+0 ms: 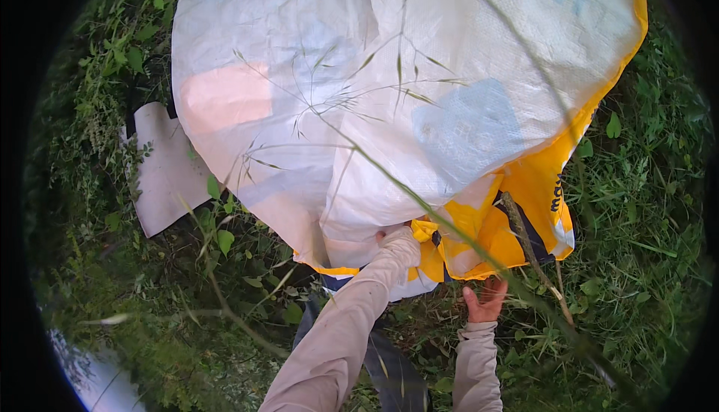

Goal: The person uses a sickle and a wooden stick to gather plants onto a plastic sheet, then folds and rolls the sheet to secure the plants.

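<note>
A large woven plastic sack [382, 131], whitish on the side facing me, spreads before me, with pale pink and blue patches showing on it. Orange-yellow and dark printed material shows at its folded right edge and along its lower rim. My left hand [382, 236] reaches into the fold at the lower middle; most of it is hidden by the sack and the sleeve, so its grip cannot be made out. Just below the yellow rim, to the right, is my right hand [486, 301], thumb raised and apart, its fingertips partly hidden at the rim.
Grass and leafy weeds [635, 232] surround the sack. A pale flat sheet [168, 176] lies in the weeds to the left. One thin woody stick [533, 254] slants at the right, over the yellow part. Grass stems [387, 173] cross close to the camera.
</note>
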`<state>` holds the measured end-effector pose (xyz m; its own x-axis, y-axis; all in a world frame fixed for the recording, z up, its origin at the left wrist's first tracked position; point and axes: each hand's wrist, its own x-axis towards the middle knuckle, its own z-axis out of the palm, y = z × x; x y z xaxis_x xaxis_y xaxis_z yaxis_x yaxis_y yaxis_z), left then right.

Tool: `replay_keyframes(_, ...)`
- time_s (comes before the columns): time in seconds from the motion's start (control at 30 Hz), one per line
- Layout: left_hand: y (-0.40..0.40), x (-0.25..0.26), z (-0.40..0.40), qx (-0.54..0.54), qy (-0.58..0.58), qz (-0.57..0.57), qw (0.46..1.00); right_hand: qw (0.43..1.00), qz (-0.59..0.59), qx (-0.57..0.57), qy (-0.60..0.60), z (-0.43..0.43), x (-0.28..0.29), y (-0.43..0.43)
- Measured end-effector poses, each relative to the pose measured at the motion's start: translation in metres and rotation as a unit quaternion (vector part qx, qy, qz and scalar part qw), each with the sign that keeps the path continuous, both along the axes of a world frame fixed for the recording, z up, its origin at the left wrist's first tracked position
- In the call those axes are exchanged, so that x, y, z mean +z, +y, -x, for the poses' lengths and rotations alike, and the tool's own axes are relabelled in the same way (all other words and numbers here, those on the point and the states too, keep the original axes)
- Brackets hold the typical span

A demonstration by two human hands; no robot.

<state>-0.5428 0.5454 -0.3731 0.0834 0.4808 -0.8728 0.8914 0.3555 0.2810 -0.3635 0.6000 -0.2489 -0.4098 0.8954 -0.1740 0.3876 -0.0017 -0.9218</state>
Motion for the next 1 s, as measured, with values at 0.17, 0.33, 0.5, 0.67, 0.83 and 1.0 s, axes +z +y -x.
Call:
replay_keyframes(0.17,-0.006,0.008,-0.009,0.206,-0.013,-0.076,0.976,0.997,0.018,0.008,0.069,0.075,0.013,0.052)
replay_keyframes(0.33,-0.055,-0.023,-0.027,0.455,-0.058,-0.152,0.875,0.883,-0.290,0.341,-0.143,0.153,0.022,-0.046)
replay_keyframes(0.5,-0.104,-0.024,-0.055,0.537,-0.025,-0.304,0.786,0.772,-0.262,0.448,-0.368,0.201,-0.056,-0.043)
replay_keyframes(0.67,-0.159,0.129,-0.004,0.500,0.187,-0.515,0.671,0.677,-0.170,0.426,-0.575,0.209,-0.087,-0.001)
replay_keyframes(0.83,-0.246,0.062,0.100,0.810,-0.049,-0.517,0.273,0.677,-0.123,0.467,-0.555,0.232,-0.082,-0.030)
replay_keyframes(1.0,-0.097,0.067,0.071,0.727,-0.405,-0.386,0.399,0.758,-0.150,0.430,-0.467,0.194,-0.106,-0.005)
